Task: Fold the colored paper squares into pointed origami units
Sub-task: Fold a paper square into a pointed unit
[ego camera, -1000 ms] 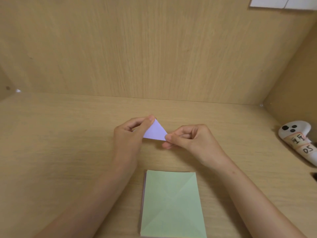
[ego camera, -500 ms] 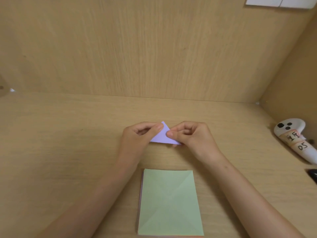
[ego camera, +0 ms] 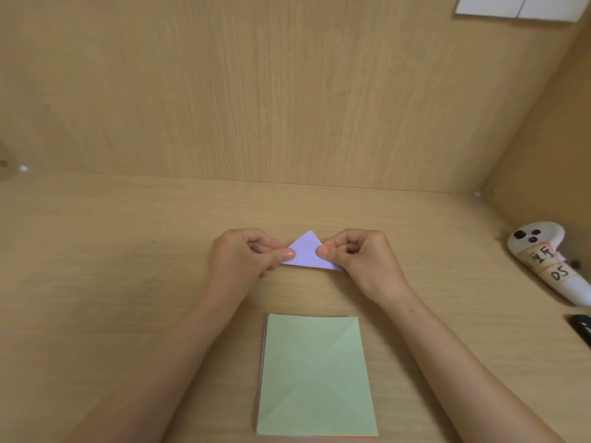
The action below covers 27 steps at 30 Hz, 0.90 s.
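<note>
Nearest, the stack of paper squares [ego camera: 315, 375] lies flat on the wood-grain desk [ego camera: 112, 266]: pale green top sheet, creased corner to corner, with the sheets beneath showing only as thin coloured edges. Past it, the left hand [ego camera: 243, 255] and right hand [ego camera: 358, 257] each pinch the lilac triangle [ego camera: 307, 252] between thumb and curled fingers, apex pointing away. Its lower corners hide behind the fingers. At far right, a white controller [ego camera: 550, 260] with handwritten labels and a dark object [ego camera: 580, 327], both cut off.
</note>
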Each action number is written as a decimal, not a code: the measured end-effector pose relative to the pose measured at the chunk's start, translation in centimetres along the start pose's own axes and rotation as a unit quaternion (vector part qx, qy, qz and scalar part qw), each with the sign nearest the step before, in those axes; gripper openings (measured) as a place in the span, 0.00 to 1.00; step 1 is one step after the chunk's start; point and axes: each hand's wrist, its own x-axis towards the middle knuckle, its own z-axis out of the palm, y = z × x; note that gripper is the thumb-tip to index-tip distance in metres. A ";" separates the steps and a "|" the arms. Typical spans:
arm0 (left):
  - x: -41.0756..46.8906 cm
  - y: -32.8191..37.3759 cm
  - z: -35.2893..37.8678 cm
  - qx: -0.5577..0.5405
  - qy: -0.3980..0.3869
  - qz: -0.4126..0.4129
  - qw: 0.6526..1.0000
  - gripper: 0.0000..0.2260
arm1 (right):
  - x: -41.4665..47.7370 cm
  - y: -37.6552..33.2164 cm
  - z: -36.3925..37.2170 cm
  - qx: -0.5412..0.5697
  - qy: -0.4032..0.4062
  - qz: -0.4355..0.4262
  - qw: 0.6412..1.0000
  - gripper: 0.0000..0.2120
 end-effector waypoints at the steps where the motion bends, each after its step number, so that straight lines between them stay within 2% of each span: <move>1: 0.0 -0.1 0.0 0.008 0.001 0.000 1.000 0.07 | 0.0 0.1 0.0 -0.006 0.000 0.003 1.000 0.08; 8: 0.3 -0.7 -0.1 0.098 0.032 0.025 0.994 0.10 | 0.3 0.7 0.4 -0.029 -0.009 0.020 0.999 0.08; 16: 0.6 -0.9 -0.2 0.128 0.035 0.032 0.991 0.11 | 0.7 1.1 0.7 -0.055 0.003 0.012 0.998 0.08; 20: 0.9 -1.5 -1.5 0.145 0.064 0.027 0.987 0.11 | 1.4 1.8 -0.4 -0.086 0.043 0.000 0.995 0.07; 23: 0.9 -1.7 -1.5 0.141 0.066 0.038 0.987 0.10 | 1.6 2.3 -0.6 -0.100 0.033 -0.022 0.994 0.05; 25: 0.9 -1.7 -0.9 0.132 0.065 0.061 0.987 0.08 | 1.8 2.7 -0.2 -0.147 0.055 -0.051 0.986 0.04; 27: 0.9 -1.7 -0.7 0.137 0.073 0.076 0.985 0.09 | 1.6 2.3 -0.2 -0.142 0.113 -0.079 0.980 0.06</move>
